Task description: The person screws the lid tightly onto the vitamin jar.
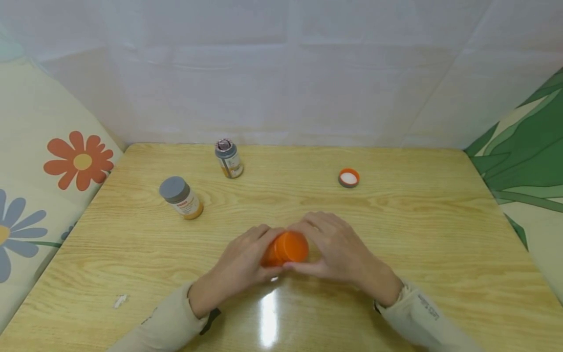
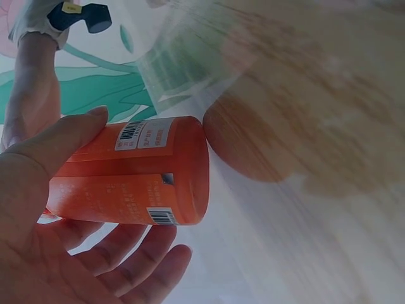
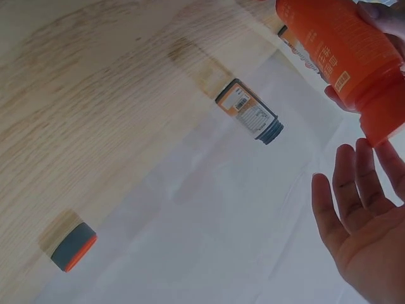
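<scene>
An orange plastic bottle [image 2: 120,168] with printed text and barcodes is held tilted above the table, its orange cap [image 1: 294,247] pointing right and up in the head view. My left hand [image 1: 244,256] grips the bottle's body, thumb on one side and fingers on the other. From the right, my right hand [image 1: 336,249] has its thumb and forefinger at either side of the cap. In the right wrist view its other fingers are spread, fairly straight, below the cap; the thumb is hidden there.
A grey-lidded jar [image 1: 181,198] stands at the left. Behind it stands a similar jar [image 1: 229,159] without its lid, torn-looking foil at its mouth. A grey lid with orange rim [image 1: 349,178] lies back right. A white scrap [image 1: 120,300] lies front left. A white sheet [image 1: 281,73] hangs behind.
</scene>
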`<state>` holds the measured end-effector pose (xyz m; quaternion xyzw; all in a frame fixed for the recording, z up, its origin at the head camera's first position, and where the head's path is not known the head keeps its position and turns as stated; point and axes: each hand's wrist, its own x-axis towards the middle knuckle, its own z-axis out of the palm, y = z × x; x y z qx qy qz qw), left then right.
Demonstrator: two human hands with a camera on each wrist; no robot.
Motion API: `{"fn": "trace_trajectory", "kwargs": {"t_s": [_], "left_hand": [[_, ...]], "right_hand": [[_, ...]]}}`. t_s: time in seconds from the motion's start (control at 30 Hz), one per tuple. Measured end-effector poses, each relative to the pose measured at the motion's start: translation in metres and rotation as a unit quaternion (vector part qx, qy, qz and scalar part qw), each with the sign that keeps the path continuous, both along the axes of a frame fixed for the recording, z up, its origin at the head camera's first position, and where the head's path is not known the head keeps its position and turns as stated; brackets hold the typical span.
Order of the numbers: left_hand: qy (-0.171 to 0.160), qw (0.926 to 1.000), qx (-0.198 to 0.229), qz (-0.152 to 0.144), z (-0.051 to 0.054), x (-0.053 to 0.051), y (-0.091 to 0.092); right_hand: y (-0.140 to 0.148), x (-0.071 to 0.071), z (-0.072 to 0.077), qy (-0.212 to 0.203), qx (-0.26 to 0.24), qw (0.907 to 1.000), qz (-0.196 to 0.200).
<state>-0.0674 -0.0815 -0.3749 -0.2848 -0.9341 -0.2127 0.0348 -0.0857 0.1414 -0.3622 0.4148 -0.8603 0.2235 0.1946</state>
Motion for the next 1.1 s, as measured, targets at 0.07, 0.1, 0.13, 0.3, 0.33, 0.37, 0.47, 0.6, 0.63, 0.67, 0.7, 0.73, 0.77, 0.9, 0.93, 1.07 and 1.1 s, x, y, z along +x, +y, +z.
{"fn": "trace_trajectory", "kwargs": {"t_s": [0.07, 0.1, 0.13, 0.3, 0.33, 0.37, 0.47, 0.6, 0.63, 0.67, 0.7, 0.73, 0.77, 0.9, 0.93, 1.07, 1.1], "left_hand": [[0.0, 1.0, 0.001, -0.001, -0.0003, -0.0001, 0.0001], [0.001, 1.0, 0.002, -0.001, -0.0004, -0.0002, 0.0], [0.0, 1.0, 0.002, -0.001, -0.0004, -0.0003, -0.0001], [0.001, 1.0, 0.001, -0.002, -0.0007, -0.0004, -0.0005], [0.001, 1.0, 0.001, -0.001, -0.0009, -0.0003, -0.0005], [0.002, 1.0, 0.001, -0.001, -0.0009, -0.0003, -0.0004], [0.002, 1.0, 0.0, 0.0, -0.0008, -0.0003, -0.0004], [0.003, 1.0, 0.0, 0.0, -0.0003, -0.0003, -0.0003], [0.004, 1.0, 0.0, -0.001, -0.0002, -0.0002, -0.0002], [0.004, 1.0, 0.0, -0.002, -0.0002, -0.0002, -0.0002], [0.004, 1.0, 0.001, -0.002, -0.0002, -0.0001, -0.0001], [0.003, 1.0, 0.002, -0.003, -0.0002, 0.0, -0.0001], [0.002, 1.0, 0.002, -0.004, -0.0002, 0.0, 0.0001], [-0.002, 1.0, -0.002, -0.003, -0.0008, 0.0003, 0.0006], [0.0, 1.0, -0.004, -0.003, -0.0009, 0.0001, 0.0007], [0.005, 1.0, -0.004, -0.002, -0.0011, -0.0004, 0.0006], [0.006, 1.0, -0.004, -0.002, -0.001, -0.0005, 0.0004]], "right_hand": [[0.0005, 0.0003, 0.0006, -0.003, -0.002, 1.0, -0.001], [0.0006, 0.0004, 0.001, -0.004, -0.003, 1.0, -0.002], [0.0008, 0.0004, 0.0012, -0.004, -0.004, 1.0, -0.002], [0.0008, 0.0003, 0.0017, -0.006, -0.001, 1.0, -0.002], [0.0008, 0.0002, 0.0017, -0.008, 0.001, 1.0, -0.004], [0.0006, 0.0002, 0.0018, -0.01, 0.003, 0.9999, -0.005], [0.0002, 0.0, 0.0018, -0.015, 0.006, 0.9998, -0.01], [-0.0007, -0.0001, 0.0011, -0.022, 0.007, 0.9996, -0.017], [-0.001, -0.0001, 0.0009, -0.025, 0.007, 0.9995, -0.02], [-0.0015, 0.0, 0.0008, -0.029, 0.007, 0.9993, -0.023], [-0.002, 0.0002, 0.0003, -0.034, 0.006, 0.9991, -0.025], [-0.0023, 0.0005, -0.0001, -0.04, 0.006, 0.9988, -0.028], [-0.0026, 0.0009, -0.0005, -0.048, 0.006, 0.9983, -0.031], [-0.0032, 0.0028, -0.0021, -0.086, 0.012, 0.9952, -0.045], [-0.0029, 0.0031, -0.0018, -0.093, 0.016, 0.9944, -0.048], [0.0004, 0.0031, -0.0001, -0.102, 0.031, 0.9936, -0.038], [0.0017, 0.0027, 0.0006, -0.1, 0.031, 0.9942, -0.027]]}}
